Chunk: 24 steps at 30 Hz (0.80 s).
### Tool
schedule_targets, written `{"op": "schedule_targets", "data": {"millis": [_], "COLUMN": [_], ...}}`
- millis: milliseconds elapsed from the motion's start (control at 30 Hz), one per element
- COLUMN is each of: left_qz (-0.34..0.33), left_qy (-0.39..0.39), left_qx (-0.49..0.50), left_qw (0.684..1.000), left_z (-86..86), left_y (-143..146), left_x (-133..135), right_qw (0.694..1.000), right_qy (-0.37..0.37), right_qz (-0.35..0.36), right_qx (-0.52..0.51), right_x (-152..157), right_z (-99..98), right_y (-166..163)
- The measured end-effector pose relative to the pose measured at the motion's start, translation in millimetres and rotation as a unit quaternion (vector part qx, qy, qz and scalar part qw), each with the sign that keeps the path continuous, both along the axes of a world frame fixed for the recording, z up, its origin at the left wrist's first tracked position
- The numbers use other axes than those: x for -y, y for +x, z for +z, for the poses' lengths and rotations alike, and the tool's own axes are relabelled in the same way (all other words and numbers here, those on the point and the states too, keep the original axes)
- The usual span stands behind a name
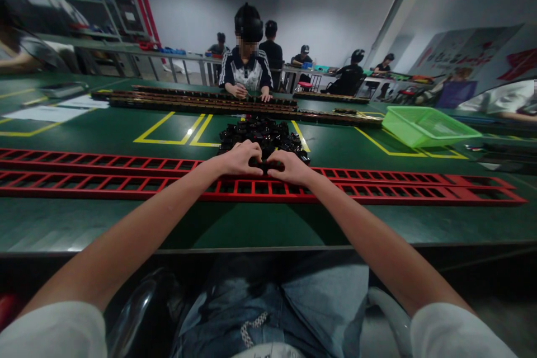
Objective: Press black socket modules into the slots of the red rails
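Observation:
My left hand (244,158) and my right hand (290,167) meet over the red frames, fingers curled and pinched towards each other. Between the fingertips sits a small black part (265,167), mostly covered by the fingers; both hands appear to grip it. Beneath them, two long red ladder-like frames (377,194) lie side by side across the table. Just beyond my hands is a heap of small black parts (268,133), glossy and jumbled; their exact kind is too small to tell.
Long dark strips (201,102) lie beyond the heap, where a co-worker (246,70) handles them. A green basket (428,126) stands at the right. White papers (54,111) lie at the left on the green table (260,229), marked with yellow tape lines. Other people sit farther back.

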<state>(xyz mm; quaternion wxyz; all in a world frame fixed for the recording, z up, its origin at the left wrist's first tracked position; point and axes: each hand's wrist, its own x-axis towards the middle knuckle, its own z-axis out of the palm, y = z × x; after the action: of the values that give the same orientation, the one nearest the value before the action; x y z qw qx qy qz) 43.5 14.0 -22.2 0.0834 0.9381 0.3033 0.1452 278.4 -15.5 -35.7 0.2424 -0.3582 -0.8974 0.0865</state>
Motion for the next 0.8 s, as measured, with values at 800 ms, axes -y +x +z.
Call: {"op": "schedule_targets", "data": {"millis": [800], "left_qz": [-0.01], "left_qy": [0.106], "left_qx": [-0.034], "left_qw": [0.994], "left_z": [-8.3], "left_y": [8], "left_x": [10], "right_qw": [1.0], "right_qy": [0.003], "right_qz": [-0.002], "right_qx": [-0.003], "right_x": [1], "right_z": [-0.2], "right_y": [1]}}
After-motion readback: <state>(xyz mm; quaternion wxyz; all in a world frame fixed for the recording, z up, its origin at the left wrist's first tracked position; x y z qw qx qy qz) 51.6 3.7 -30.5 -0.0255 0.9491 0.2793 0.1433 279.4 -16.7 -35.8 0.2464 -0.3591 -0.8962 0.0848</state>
